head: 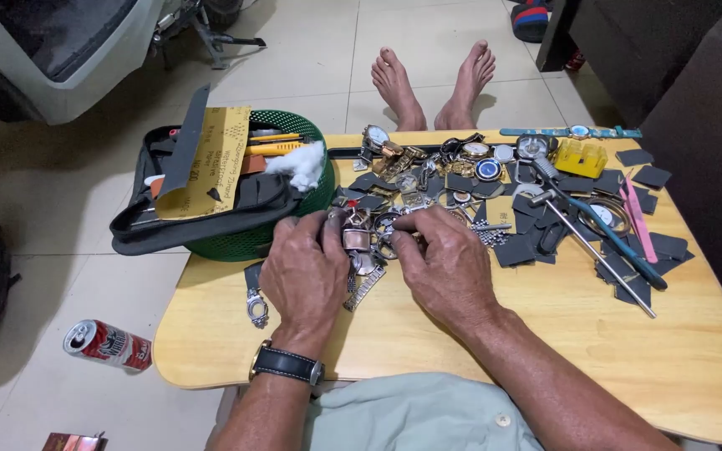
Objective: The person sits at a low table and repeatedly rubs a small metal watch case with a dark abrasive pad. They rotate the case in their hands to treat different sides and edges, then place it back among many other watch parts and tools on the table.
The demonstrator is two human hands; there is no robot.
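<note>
Two hands are working side by side over a heap of watch parts on a low wooden desk [428, 334]. The left hand [304, 276], wearing a black-strapped wristwatch [287, 364], is curling its fingers around a small silver watch case [356, 240] at the near edge of the heap. A metal bracelet [364, 288] is trailing out from under this hand onto the desk. The right hand [444, 263] is pinching narrowly at a dark ring-shaped piece [386, 225] just beside the case; what exactly it is gripping is hard to make out.

A yellow sheet with dark print [209, 163] is lying tilted across a black bag [202, 213], which is sitting in a green basket [294, 188] at the desk's left end, beside a white wad [298, 164]. A yellow block [581, 157] is standing near the far right edge, among dark flat pieces [528, 246], a blue-handled tool [620, 242] and a pink strip [638, 219].

A red and white can [108, 344] is lying on its side on the pale tiled floor [68, 209], left of the desk. Two bare feet [432, 83] are resting on the tiles beyond the desk's far edge. A dark cabinet [695, 83] is filling the right side, and a white shape top left is cut off.
</note>
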